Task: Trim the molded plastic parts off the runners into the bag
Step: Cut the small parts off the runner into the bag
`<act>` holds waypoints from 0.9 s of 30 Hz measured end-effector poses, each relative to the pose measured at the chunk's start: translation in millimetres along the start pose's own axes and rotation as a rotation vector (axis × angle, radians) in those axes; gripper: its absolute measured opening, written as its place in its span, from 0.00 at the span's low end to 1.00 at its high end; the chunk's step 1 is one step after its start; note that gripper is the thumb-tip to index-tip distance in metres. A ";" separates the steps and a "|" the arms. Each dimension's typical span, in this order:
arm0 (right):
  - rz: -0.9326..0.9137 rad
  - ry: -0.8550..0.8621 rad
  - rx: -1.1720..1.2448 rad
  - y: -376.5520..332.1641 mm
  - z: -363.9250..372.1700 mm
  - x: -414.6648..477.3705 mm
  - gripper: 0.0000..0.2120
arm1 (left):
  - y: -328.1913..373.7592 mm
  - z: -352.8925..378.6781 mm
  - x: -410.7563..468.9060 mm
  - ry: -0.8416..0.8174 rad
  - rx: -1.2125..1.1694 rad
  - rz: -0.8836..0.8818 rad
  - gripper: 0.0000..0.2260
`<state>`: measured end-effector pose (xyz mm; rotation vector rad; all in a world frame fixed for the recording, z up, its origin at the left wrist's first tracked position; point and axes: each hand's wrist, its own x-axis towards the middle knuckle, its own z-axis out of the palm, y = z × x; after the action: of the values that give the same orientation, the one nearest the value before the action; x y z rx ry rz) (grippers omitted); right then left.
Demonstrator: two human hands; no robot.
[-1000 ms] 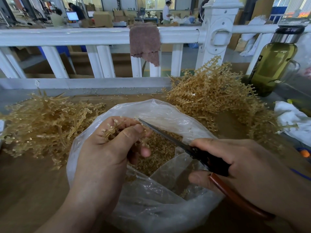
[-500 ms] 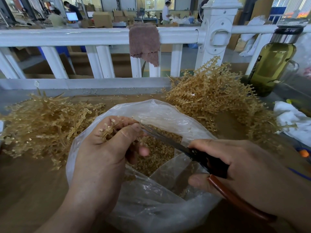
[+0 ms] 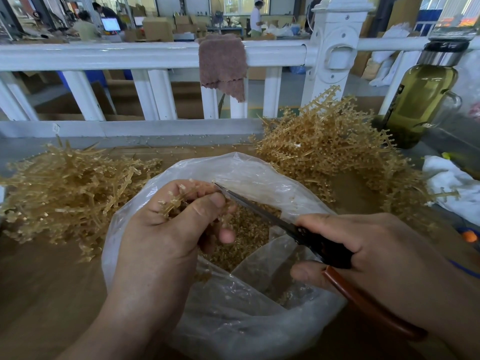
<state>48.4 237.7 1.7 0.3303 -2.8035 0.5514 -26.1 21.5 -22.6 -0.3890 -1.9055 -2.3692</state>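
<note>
A clear plastic bag (image 3: 259, 320) lies open on the brown table, with many small amber parts (image 3: 249, 229) inside. Over its mouth my left hand (image 3: 161, 235) grips an amber runner (image 3: 176, 201) between thumb and fingers. My right hand (image 3: 384, 258) holds scissors (image 3: 311, 237) with a black pivot and red-brown handles. The blades point up-left and their tip lies at the runner beside my left thumb.
A pile of amber runners (image 3: 67, 188) lies at the left and another pile (image 3: 335, 154) at the right. A white railing (image 3: 130, 54) with a brown cloth (image 3: 223, 63) runs behind. A glass bottle (image 3: 418, 100) and a white rag (image 3: 452, 183) sit far right.
The scissor blades closed at the runner half a second ago, and their tip now lies higher along it. My left hand has turned the runner slightly.
</note>
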 end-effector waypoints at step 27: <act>0.010 -0.079 0.017 -0.9 -2.2 1.1 0.29 | -1.7 0.4 0.9 0.010 -0.024 -0.024 0.02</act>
<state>48.1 237.6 4.3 0.3497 -2.8794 0.5764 -27.3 22.3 -23.9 -0.3580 -1.8903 -2.4058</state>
